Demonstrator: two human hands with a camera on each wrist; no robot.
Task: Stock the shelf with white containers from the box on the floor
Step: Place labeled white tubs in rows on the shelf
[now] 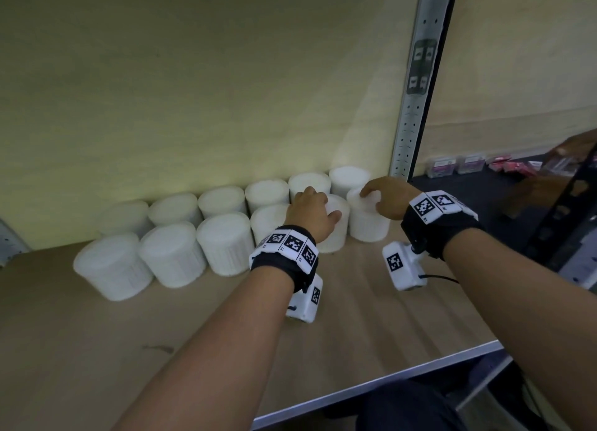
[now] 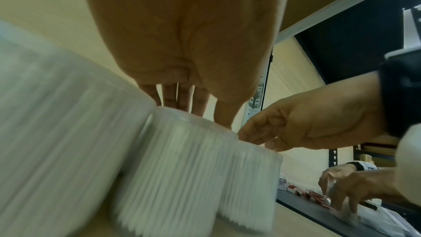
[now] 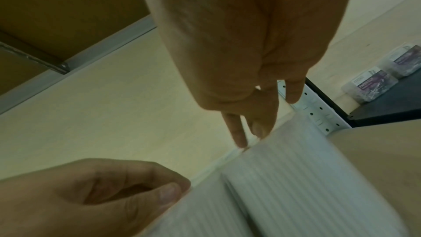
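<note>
Two rows of white ribbed containers stand against the shelf's back wall. My left hand point(image 1: 311, 210) reaches over the lid of a front-row white container point(image 1: 337, 233), with the thumb on its near edge and the fingers point(image 2: 182, 98) across the top. My right hand point(image 1: 387, 199) arches over the neighbouring white container point(image 1: 368, 223) at the row's right end. Its fingertips point(image 3: 241, 141) are on the lid's far rim and the thumb is close to the near rim. Both containers stand on the wooden shelf board point(image 1: 355, 317). The box on the floor is out of view.
A perforated metal upright point(image 1: 410, 123) bounds the shelf just right of the containers. Beyond it, a dark shelf point(image 1: 468, 185) holds small clear boxes point(image 1: 441, 167) and red packets. Another person's hand point(image 2: 355, 186) works there. The shelf's metal front edge point(image 1: 387, 382) is near me.
</note>
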